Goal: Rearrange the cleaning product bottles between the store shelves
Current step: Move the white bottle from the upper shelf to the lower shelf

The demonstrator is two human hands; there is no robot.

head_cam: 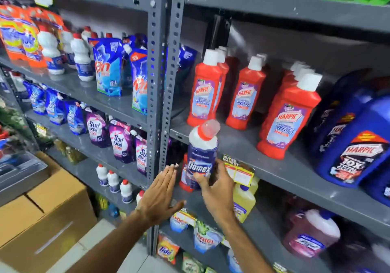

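My right hand (217, 190) grips a white Domex bottle (201, 154) with a blue label and red cap, held upright in front of the right rack's grey shelf edge (274, 173). My left hand (160, 196) is flat with fingers stretched out beside the bottle, near the perforated upright post (157, 104), holding nothing. Red Harpic bottles (205, 91) with white caps stand in rows on the shelf just above. More white Domex-style bottles (81, 59) stand on the left rack's upper shelf and several smaller ones (114, 181) on a lower shelf.
Blue Harpic jugs (352, 142) fill the right end of the shelf. Rin pouches (108, 68) and Surf Excel pouches (121, 144) line the left rack. Yellow bottle (244, 203) and pink jug (310, 232) sit below. Cardboard boxes (42, 215) stand on the floor at left.
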